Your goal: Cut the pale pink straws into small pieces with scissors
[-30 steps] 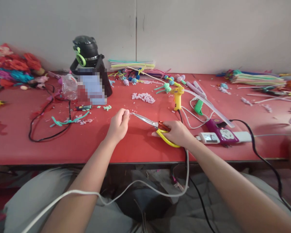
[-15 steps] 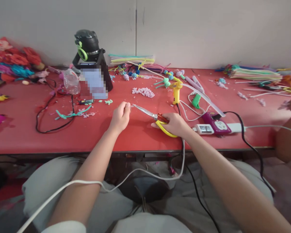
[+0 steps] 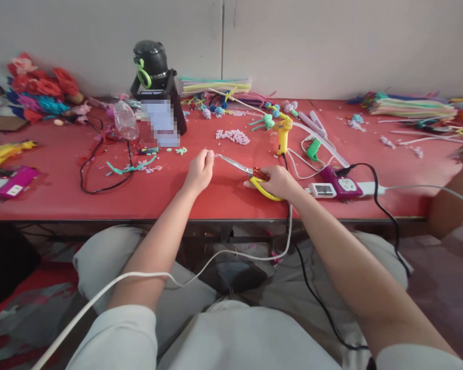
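My right hand (image 3: 280, 182) grips yellow-handled scissors (image 3: 250, 174) resting low over the red table (image 3: 200, 198); their blades point left toward my left hand. My left hand (image 3: 199, 170) is closed, its fingertips pinching something small right at the blade tips; what it pinches is too small to make out. A heap of short white pipe-cleaner bits (image 3: 233, 136) lies just beyond the scissors.
A yellow glue gun (image 3: 283, 135) stands behind my right hand, with a purple power strip (image 3: 341, 187) and cables to its right. A phone on a stand (image 3: 160, 121), a black bottle (image 3: 151, 64), pipe-cleaner bundles (image 3: 409, 109) and paper flowers (image 3: 38, 92) line the back. Another person's arm (image 3: 453, 198) is at the right edge.
My view has tilted down and shifted, so the table sits higher in frame. Both hands keep the same pose, left fingertips at the scissor tips.
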`<state>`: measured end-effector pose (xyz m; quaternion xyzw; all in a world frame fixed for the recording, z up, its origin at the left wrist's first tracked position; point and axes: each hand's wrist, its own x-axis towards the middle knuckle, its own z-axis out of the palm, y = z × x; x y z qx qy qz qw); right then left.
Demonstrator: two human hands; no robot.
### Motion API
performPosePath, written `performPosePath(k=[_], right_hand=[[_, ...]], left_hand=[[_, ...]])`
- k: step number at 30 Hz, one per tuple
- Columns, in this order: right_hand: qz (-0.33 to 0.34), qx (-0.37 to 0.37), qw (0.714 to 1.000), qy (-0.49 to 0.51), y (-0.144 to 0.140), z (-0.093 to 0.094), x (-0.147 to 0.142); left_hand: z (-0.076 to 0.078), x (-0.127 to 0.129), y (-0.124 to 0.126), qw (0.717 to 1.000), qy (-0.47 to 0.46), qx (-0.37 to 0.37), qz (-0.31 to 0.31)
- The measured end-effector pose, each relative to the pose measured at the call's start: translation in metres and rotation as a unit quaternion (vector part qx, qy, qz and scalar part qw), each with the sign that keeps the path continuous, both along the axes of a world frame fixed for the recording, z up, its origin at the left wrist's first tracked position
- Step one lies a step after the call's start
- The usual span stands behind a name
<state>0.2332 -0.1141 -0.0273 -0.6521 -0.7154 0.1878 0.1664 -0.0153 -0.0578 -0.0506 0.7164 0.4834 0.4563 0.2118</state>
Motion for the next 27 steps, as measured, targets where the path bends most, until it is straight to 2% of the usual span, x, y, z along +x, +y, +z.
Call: performPosePath(k=[16, 27], right_hand=[[0.001, 0.026, 1.000, 0.009, 0.0043, -0.0057, 0.0032], [0.015, 0.013, 1.000, -0.009, -0.0016, 0.0010, -0.0022]], left_hand=[[0.0016, 0.0003, -0.0028, 1.000, -0.020, -0.013, 0.000], [0.0034, -0.0029, -0.0062, 1.000, -0.009, -0.017, 0.004]])
